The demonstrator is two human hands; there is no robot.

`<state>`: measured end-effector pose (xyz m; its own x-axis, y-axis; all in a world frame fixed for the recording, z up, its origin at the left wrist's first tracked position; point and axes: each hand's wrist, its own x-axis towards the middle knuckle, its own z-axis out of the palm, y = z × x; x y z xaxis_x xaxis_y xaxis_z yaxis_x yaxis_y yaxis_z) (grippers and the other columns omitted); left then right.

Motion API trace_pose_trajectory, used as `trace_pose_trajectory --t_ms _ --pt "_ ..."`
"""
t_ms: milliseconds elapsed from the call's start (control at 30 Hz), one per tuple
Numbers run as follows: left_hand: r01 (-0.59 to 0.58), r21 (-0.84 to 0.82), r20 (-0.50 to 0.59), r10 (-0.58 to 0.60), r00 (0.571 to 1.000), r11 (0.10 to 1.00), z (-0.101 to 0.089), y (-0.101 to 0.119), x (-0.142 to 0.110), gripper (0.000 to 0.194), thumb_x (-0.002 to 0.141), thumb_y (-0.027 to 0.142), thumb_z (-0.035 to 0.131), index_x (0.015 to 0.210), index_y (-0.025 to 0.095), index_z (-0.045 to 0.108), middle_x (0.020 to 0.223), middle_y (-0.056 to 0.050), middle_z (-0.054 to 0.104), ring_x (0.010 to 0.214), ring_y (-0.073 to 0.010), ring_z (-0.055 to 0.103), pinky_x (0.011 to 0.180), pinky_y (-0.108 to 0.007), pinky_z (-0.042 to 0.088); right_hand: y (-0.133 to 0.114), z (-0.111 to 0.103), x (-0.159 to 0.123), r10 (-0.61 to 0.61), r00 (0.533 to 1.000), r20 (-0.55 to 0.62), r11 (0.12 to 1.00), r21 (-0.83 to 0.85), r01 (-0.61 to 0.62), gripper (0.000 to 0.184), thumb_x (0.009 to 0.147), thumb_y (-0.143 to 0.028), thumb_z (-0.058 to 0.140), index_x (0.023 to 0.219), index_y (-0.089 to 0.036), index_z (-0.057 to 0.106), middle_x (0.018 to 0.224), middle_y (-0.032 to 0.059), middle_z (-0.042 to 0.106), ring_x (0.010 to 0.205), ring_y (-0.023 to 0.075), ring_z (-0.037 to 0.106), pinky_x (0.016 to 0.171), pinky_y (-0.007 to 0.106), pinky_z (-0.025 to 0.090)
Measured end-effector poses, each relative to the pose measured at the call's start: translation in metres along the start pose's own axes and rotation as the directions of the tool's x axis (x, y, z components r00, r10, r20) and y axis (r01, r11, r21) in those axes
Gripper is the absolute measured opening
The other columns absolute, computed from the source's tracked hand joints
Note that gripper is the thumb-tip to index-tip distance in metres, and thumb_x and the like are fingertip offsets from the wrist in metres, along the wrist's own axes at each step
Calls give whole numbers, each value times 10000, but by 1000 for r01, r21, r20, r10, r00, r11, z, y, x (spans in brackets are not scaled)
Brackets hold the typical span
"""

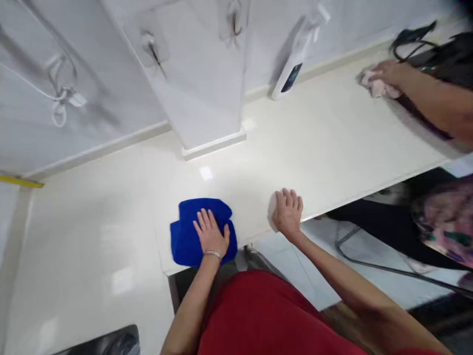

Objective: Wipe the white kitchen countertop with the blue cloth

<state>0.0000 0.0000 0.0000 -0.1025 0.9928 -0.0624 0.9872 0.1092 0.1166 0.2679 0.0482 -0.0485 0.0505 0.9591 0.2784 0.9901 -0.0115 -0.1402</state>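
Note:
My left hand (pixel 210 234) lies flat with fingers spread on a blue cloth (pixel 186 231), which rests on the cream countertop (pixel 111 231) near its front edge. My right hand (pixel 288 212) rests palm down on the bare counter beside the edge, fingers stretched out, holding nothing. A thin bracelet circles my left wrist.
A white pillar (pixel 199 88) rises from the counter's back. A white spray bottle (pixel 295 59) leans against the wall. At the far right another person's hand (pixel 388 74) presses a pink cloth (pixel 377 86) on the counter beside a black bag (pixel 443 54). A cable crosses the floor.

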Motion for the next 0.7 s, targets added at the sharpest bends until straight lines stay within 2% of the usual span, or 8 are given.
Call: trace_pose_trajectory --t_ms 133,200,300,433,500,633,700 --pt "-165 -72 26 167 986 984 6 25 1 785 956 507 362 1577 68 165 1682 -176 93 1563 -340 22 1276 -612 121 -2 -1 -2 -14 999 -34 1000 6 14 537 857 -166 486 1393 -131 503 1487 183 471 1456 345 301 1176 570 263" --pt "-217 -106 27 221 975 970 7 27 1 782 956 513 361 1582 91 156 1686 -157 91 1565 -326 28 1278 -608 131 -2 1 -3 -21 998 -62 1000 3 21 539 861 -169 480 1399 -141 498 1482 177 478 1451 341 313 1172 563 264" --pt "-263 -161 18 270 963 951 5 15 3 771 960 514 363 1591 136 133 1691 -125 94 1568 -299 54 1280 -591 166 -2 3 -3 -42 994 -96 999 -11 42 544 859 -164 474 1402 -146 493 1468 172 493 1445 336 332 1171 551 270" --pt "-325 -209 39 340 940 922 -4 -13 18 778 933 502 453 1591 205 163 1691 -65 147 1566 -269 111 1287 -567 174 -1 6 -3 -59 992 -113 998 -26 57 530 856 -159 476 1385 -142 503 1459 170 502 1432 331 357 1170 535 281" --pt "-305 -197 54 321 946 932 -10 -32 33 769 922 478 485 1584 211 200 1685 -56 183 1563 -267 132 1288 -566 170 0 7 -3 -62 990 -123 998 -22 60 526 856 -161 478 1381 -148 507 1456 161 505 1425 327 368 1167 531 285" --pt "-131 -137 22 135 991 982 -20 -82 66 723 942 492 436 1573 191 250 1675 -73 213 1561 -272 144 1288 -560 163 2 10 -3 -70 988 -139 998 -13 69 521 855 -156 477 1374 -157 512 1451 150 508 1425 320 367 1170 526 285" --pt "-28 -114 -18 26 1000 993 -24 -113 81 715 954 509 400 1571 178 255 1672 -79 218 1560 -273 146 1289 -552 157 3 13 -3 -74 986 -149 997 -10 73 533 849 -149 477 1381 -163 505 1452 147 506 1426 316 367 1171 524 285"
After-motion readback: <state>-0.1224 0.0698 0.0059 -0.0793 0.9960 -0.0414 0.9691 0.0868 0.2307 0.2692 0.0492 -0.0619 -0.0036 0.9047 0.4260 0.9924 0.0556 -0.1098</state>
